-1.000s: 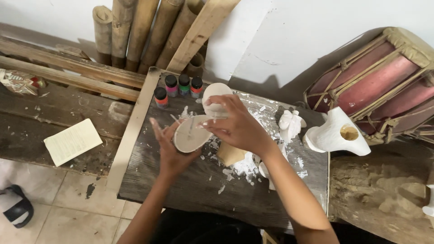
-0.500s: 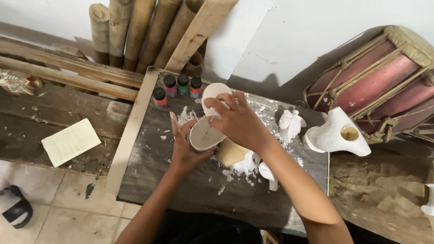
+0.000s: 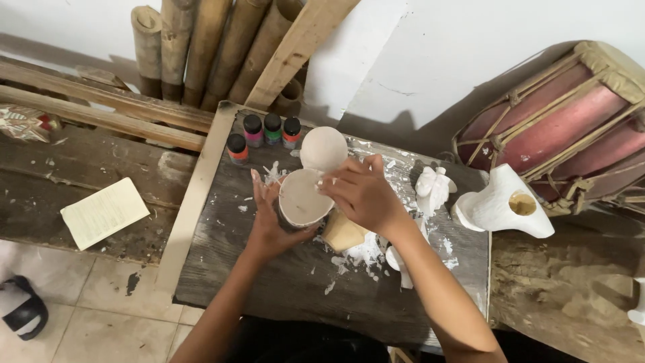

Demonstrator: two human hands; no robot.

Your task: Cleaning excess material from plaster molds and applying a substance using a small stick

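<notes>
My left hand [image 3: 267, 216] cradles a round pale plaster piece [image 3: 302, 199] from below and the left, over a dark wooden board [image 3: 269, 282]. My right hand [image 3: 363, 193] reaches across from the right, fingertips on the piece's upper right rim. A second round plaster dome [image 3: 323, 148] lies just behind it. A tan lump [image 3: 342, 232] and white plaster crumbs [image 3: 366, 254] sit beneath my right wrist.
Several small paint bottles [image 3: 263, 132] stand at the board's back edge. White plaster figures [image 3: 433, 191] and a hollow white cast [image 3: 504, 205] lie to the right, a red drum [image 3: 564, 128] beyond. Bamboo poles [image 3: 201, 47] lean on the wall. A paper sheet [image 3: 104, 212] lies left.
Both hands and the plaster piece shifted slightly right and toward me; the piece tilted more upright, and my right fingers moved onto its rim.
</notes>
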